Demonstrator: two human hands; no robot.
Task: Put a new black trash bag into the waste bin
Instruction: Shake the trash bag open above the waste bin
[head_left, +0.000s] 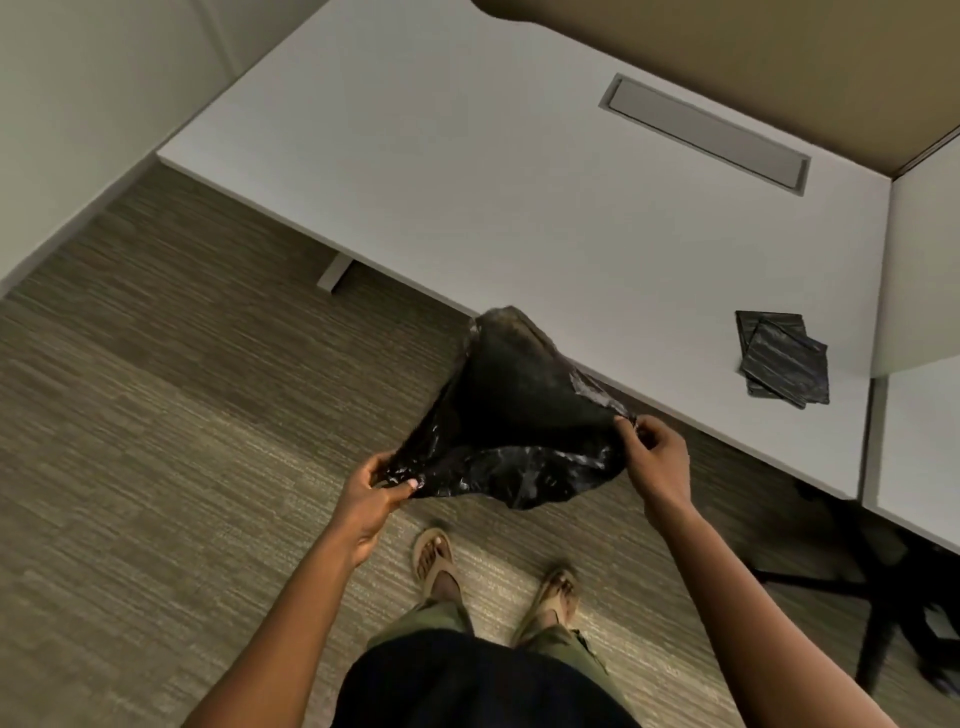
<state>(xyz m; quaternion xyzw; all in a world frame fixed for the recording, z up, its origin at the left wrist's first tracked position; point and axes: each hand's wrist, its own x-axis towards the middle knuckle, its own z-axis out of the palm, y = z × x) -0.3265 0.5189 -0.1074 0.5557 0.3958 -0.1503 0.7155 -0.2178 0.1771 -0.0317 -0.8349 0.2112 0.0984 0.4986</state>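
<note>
Left hand (382, 480) pinches one edge of the black trash bag (511, 423), right hand (652, 454) pinches the other; its mouth stretches crosswise between them, tail pointing away over the counter (467, 171). No bin in view.

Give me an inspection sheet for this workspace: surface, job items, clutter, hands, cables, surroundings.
Surface: white desk, bare but for folded bags; closed cable hatch set in it.
Job items: black bag held open above the carpet; no bin seen.
Clutter: folded bags stacked near the desk's front edge.
Hands: left hand and right hand each pinch the bag's rim, spreading it.
Cables: nothing seen.
Surroundings: partition walls; chair base under the desk at right.
</note>
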